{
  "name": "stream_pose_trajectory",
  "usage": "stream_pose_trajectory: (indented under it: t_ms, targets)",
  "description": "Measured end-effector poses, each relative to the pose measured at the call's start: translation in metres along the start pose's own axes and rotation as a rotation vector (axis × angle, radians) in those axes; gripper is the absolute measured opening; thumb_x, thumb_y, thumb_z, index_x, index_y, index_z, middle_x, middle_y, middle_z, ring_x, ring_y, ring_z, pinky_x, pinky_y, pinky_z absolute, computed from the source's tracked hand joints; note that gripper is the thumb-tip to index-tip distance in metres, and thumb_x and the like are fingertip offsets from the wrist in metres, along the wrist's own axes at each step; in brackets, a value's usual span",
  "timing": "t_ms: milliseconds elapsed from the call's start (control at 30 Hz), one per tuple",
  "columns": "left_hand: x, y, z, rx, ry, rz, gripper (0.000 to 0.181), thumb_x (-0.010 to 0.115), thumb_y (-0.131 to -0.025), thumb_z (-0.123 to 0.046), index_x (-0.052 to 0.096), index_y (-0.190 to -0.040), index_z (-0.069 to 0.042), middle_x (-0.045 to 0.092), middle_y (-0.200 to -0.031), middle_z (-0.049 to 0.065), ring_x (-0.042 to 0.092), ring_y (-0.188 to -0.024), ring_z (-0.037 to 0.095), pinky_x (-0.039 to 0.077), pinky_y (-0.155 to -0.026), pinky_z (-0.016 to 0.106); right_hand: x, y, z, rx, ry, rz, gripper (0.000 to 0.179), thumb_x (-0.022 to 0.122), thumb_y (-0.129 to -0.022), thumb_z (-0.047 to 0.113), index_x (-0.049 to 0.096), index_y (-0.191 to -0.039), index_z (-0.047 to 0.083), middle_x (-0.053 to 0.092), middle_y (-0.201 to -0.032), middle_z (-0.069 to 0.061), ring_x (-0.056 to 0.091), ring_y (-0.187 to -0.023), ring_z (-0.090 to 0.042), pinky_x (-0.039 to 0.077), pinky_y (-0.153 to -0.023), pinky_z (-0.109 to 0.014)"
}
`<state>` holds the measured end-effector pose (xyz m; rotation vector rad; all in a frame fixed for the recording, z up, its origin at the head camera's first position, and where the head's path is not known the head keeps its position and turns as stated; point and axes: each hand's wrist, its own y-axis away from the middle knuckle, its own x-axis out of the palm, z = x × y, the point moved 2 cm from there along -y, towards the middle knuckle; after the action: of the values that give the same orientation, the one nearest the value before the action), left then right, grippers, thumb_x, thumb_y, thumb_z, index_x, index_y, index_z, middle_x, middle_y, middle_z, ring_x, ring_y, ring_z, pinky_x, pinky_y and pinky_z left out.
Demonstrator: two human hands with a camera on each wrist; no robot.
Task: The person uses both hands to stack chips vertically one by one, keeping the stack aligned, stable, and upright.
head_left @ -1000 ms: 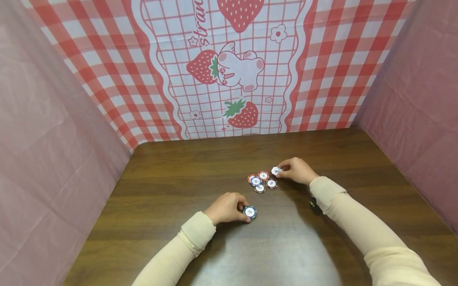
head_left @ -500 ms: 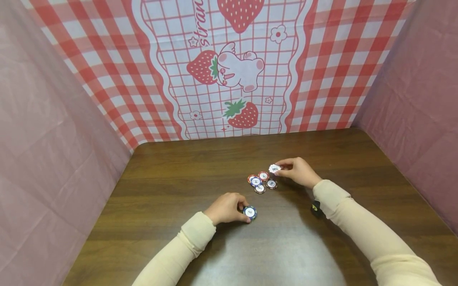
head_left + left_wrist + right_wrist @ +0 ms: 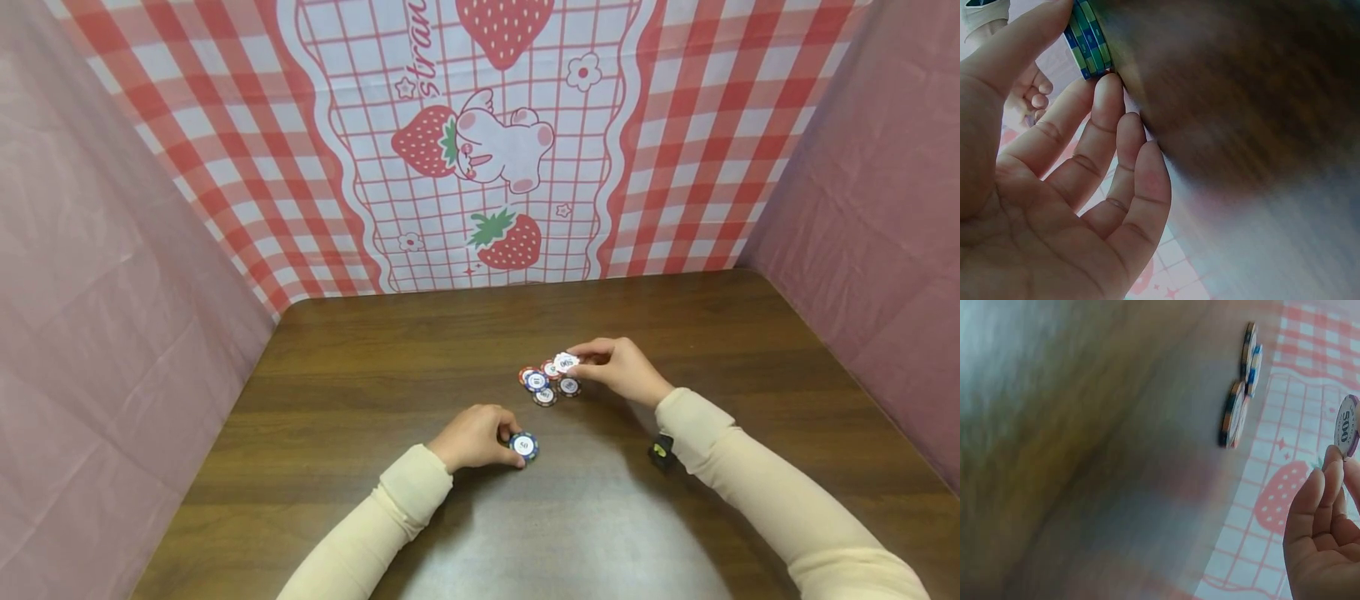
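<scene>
My left hand [image 3: 476, 437] pinches a small stack of blue-and-green poker chips [image 3: 524, 447] marked 50, between thumb and fingertips at the tabletop. Their layered edges [image 3: 1089, 40] show in the left wrist view. Farther back, my right hand [image 3: 622, 367] holds a white poker chip [image 3: 566, 363] marked 500 by its rim. A purple edge shows on that white chip [image 3: 1347, 425] in the right wrist view. It is raised above the table and partly covers a red chip [image 3: 549, 368] from the head view.
Beside the red chip lie a blue chip [image 3: 536, 381] marked 10, overlapping an orange-red chip [image 3: 523, 377], and two brown-edged chips, one nearer [image 3: 545, 397] and one to the right [image 3: 570, 387]. Fabric walls surround the brown wooden table [image 3: 360, 358] at back and sides.
My right hand has lifted the white chip and carried it left, from beside the loose chips to over the red one. The left hand and its stack stay put.
</scene>
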<state>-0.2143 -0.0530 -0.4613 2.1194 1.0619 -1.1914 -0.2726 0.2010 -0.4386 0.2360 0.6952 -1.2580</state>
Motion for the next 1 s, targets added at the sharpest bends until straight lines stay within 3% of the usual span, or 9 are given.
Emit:
stream_pose_trajectory:
  t_ms: [300, 600, 800, 1000]
  targets:
    - [-0.001, 0.0, -0.001, 0.0, -0.003, 0.003, 0.031, 0.089, -0.066, -0.033, 0.073, -0.089, -0.017, 0.062, -0.076, -0.007, 0.05, -0.069, 0.003, 0.041, -0.065, 0.02, 0.014, 0.007, 0.011, -0.041, -0.061, 0.035, 0.031, 0.082, -0.078, 0.022, 0.076, -0.105, 0.009, 0.07, -0.085, -0.006, 0.056, -0.071, -0.008, 0.047, -0.061, -0.021]
    - [-0.001, 0.0, -0.001, 0.004, -0.02, 0.0, 0.032, 0.089, -0.066, -0.034, 0.073, -0.089, -0.017, 0.062, -0.075, -0.008, 0.05, -0.068, 0.002, 0.041, -0.065, 0.019, 0.032, 0.014, 0.022, -0.091, -0.056, 0.105, 0.03, 0.084, -0.076, 0.021, 0.076, -0.102, 0.01, 0.072, -0.089, -0.004, 0.054, -0.07, -0.004, 0.046, -0.061, -0.021]
    - [-0.001, 0.0, -0.001, 0.004, -0.019, 0.002, 0.032, 0.089, -0.066, -0.034, 0.073, -0.088, -0.017, 0.062, -0.075, -0.008, 0.05, -0.068, 0.002, 0.041, -0.065, 0.019, 0.042, 0.02, 0.026, -0.079, -0.056, 0.163, 0.029, 0.084, -0.075, 0.022, 0.077, -0.101, 0.011, 0.073, -0.086, 0.0, 0.053, -0.065, -0.001, 0.046, -0.057, -0.02]
    - [-0.001, 0.0, -0.001, 0.01, -0.018, 0.002, 0.031, 0.089, -0.066, -0.034, 0.069, -0.083, -0.017, 0.061, -0.073, -0.008, 0.05, -0.067, 0.003, 0.041, -0.064, 0.02, 0.048, 0.023, 0.029, -0.135, -0.039, 0.224, 0.027, 0.083, -0.077, 0.022, 0.077, -0.1, 0.011, 0.07, -0.083, 0.002, 0.054, -0.067, 0.0, 0.046, -0.059, -0.02]
